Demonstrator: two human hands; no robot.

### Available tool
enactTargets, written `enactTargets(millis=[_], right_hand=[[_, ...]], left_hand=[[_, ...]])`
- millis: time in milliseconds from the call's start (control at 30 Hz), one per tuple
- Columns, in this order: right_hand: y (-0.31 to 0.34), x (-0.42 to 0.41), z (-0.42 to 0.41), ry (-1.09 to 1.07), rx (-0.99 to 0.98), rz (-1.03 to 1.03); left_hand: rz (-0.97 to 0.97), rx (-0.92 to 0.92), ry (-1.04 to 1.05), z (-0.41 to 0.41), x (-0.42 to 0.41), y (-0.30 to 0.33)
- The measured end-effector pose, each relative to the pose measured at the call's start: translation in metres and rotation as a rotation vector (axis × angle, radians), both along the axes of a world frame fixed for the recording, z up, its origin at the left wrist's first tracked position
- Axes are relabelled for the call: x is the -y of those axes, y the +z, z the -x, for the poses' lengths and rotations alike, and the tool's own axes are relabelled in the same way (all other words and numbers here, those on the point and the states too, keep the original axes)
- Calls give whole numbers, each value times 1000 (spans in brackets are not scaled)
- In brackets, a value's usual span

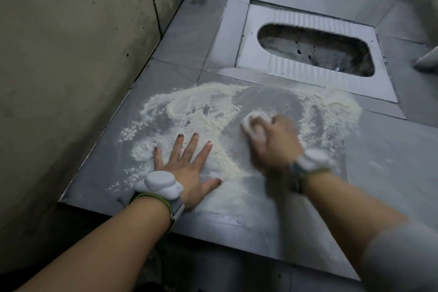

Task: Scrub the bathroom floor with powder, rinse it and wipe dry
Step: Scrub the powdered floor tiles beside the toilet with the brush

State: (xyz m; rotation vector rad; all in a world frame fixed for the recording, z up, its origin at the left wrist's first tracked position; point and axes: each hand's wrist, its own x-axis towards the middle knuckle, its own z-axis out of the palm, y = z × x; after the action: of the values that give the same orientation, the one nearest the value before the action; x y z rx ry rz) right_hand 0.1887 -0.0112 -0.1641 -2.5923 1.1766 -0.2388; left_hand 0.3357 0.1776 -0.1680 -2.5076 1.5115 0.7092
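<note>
Down low, right hand (272, 140) grips cloth (253, 125); left hand (187, 168) flat on powder (213, 111).

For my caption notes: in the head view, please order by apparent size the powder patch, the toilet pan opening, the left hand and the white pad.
1. powder patch
2. toilet pan opening
3. left hand, though nearer the camera
4. white pad, partly covered by the right hand

Two bare hands: left hand (187, 168), right hand (275, 142). Two white wrist devices. One white scrubbing pad (254, 125). One steel squat toilet pan (315, 50) beyond pale powder patch (213, 111).
</note>
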Motion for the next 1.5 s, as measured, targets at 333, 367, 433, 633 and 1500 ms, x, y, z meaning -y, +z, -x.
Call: enactTargets(millis=[333, 367, 433, 633, 1500], right_hand=[[13, -93, 77, 201, 83, -218], [11, -106, 77, 226, 85, -225], [6, -128, 71, 296, 99, -209], [1, -126, 41, 449, 83, -129], [15, -93, 28, 348, 159, -188]], left_hand=[[-47, -58, -71, -15, -14, 35], [-74, -66, -67, -16, -21, 34], [-106, -77, -59, -13, -30, 32], [-115, -71, -46, -8, -27, 27], [-84, -39, -87, -13, -25, 19]])
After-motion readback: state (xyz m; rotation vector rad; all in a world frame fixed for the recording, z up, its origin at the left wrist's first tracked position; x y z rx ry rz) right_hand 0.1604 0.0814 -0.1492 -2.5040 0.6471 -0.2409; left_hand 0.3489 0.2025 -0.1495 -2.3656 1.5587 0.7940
